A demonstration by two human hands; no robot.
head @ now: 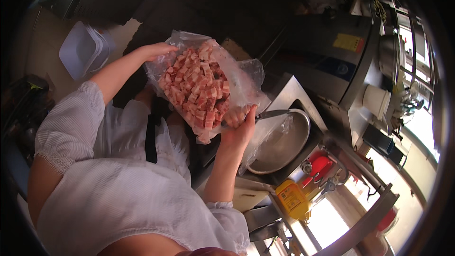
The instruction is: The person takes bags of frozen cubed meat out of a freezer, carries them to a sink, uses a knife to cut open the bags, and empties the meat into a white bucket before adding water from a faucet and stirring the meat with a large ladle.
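Both my hands hold a clear plastic bag [245,81] in front of my body, over the dark floor. Chunks of raw, fatty pink meat [199,85] fill it and show through the plastic. My left hand [160,50] grips the bag at its upper left edge. At its lower right, my right hand [240,124] clasps the bag, thumb on the near side and fingers seen through the plastic. To the right of that hand a round metal bowl [280,149] sits in the sink area, with another clear plastic bag [261,138] hanging over its left rim.
A yellow plastic jug [293,200] with a printed label stands by the sink, near a red object [321,167]. Stacked pale plastic tubs [80,51] lie at left. A stainless cabinet [320,53] and a white bucket [376,101] are at right.
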